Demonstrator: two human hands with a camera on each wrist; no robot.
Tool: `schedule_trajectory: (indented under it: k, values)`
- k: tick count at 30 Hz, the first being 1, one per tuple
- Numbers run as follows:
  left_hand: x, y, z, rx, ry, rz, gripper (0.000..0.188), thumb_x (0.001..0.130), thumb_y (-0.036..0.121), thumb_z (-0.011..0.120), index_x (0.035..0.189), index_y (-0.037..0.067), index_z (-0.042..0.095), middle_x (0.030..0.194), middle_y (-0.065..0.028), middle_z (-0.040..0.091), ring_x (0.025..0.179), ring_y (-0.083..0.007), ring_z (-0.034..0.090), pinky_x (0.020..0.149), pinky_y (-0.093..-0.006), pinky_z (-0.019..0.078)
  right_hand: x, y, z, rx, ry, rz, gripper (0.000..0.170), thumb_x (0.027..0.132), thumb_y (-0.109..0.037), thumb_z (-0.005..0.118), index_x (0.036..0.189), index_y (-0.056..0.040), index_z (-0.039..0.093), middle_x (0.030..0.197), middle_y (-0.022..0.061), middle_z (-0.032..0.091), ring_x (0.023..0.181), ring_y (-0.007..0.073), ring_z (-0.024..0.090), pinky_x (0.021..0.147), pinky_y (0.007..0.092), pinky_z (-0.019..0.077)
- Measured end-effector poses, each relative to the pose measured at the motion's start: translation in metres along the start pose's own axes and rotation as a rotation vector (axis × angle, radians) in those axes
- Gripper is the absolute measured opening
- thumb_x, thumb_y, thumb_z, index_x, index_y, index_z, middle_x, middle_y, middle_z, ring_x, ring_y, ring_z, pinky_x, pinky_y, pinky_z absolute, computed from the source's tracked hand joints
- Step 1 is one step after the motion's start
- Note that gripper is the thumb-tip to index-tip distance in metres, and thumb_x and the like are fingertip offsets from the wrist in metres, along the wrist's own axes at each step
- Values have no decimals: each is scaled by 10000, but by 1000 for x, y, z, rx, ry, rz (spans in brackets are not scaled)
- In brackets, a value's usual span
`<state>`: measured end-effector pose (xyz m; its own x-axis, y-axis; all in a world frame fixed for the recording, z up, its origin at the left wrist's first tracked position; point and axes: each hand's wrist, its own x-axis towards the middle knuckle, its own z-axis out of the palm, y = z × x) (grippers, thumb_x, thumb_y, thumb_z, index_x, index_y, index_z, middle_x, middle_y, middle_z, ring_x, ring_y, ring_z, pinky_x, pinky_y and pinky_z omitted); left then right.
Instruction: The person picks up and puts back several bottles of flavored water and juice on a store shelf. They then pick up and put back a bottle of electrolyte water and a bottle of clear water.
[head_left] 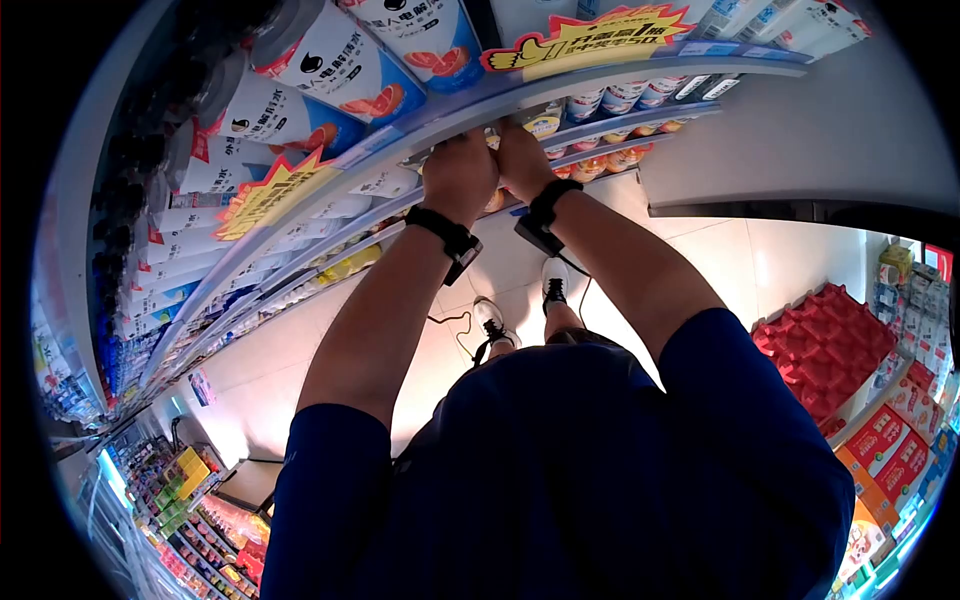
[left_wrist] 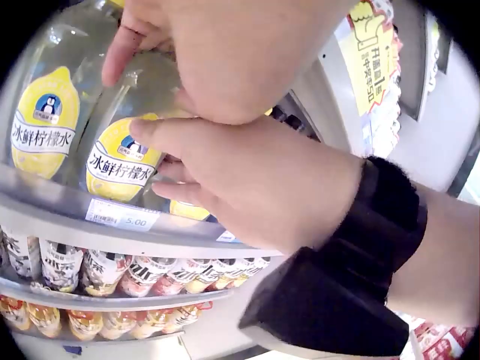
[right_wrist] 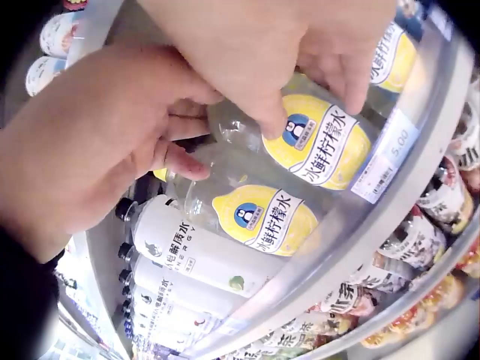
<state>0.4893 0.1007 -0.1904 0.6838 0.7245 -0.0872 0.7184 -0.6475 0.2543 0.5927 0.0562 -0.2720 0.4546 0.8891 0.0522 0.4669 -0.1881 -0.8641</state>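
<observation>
Both hands are together inside a store shelf in the head view. My right hand (head_left: 522, 160) holds a clear lemon water bottle (left_wrist: 120, 161) with a yellow lemon-shaped penguin label, thumb on the front and fingers round its side. Above it, my left hand (left_wrist: 232, 52) grips the upper part of the same bottle, a finger reaching down one side; the cap is hidden by the hands. The bottle stands upright behind the shelf's front edge (left_wrist: 225, 244). A matching lemon water bottle (right_wrist: 262, 221) stands right beside it.
White electrolyte-water bottles (right_wrist: 195, 255) line the same shelf, and larger ones (head_left: 320, 60) stand on the shelf above. A price tag (left_wrist: 120, 216) sits on the shelf edge. Lower shelves hold rows of small bottles (left_wrist: 105, 270). A red crate-like stack (head_left: 825, 350) is at the right.
</observation>
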Motion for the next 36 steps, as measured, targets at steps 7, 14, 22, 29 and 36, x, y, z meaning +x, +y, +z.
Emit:
schedule_trajectory:
  k: [7,14,22,29,36]
  values:
    - [-24,-22,3,-204,267,273,669,822,78,601,1415,-6,303,1263,-315,521,1110,-450,562,918,-510,510,-69,29,-31,-3,7,-46,504,882,-231,693,1278,23,515,1147,232,653,1109,328,639,909,383,530]
    - [-111,-70,2,-755,-3,85,326,940,136,612,1227,-13,571,1161,-146,649,1110,-246,627,936,-346,501,-161,26,-83,215,-8,143,387,895,-160,679,1231,0,571,1062,141,685,1002,246,675,884,335,530]
    - [-166,-115,15,-1274,-169,-169,241,1029,219,518,1167,52,623,1099,-16,662,1021,-112,616,876,-270,487,-247,-13,-110,374,157,313,331,938,-100,635,1241,10,562,1034,94,683,974,148,654,869,265,519]
    - [-187,-101,-13,-1366,-159,-75,229,1027,216,513,1145,57,628,1096,-18,667,1013,-103,614,864,-288,485,-273,-39,-112,415,305,313,340,939,-126,652,1237,12,566,1032,60,679,993,116,624,885,247,491]
    - [-168,-69,-30,-1312,-119,-76,243,1023,171,481,1178,47,621,1140,-42,661,1086,-142,613,912,-301,482,-234,-41,-153,401,300,129,367,957,-178,641,1262,6,553,1049,58,683,911,110,604,810,246,486]
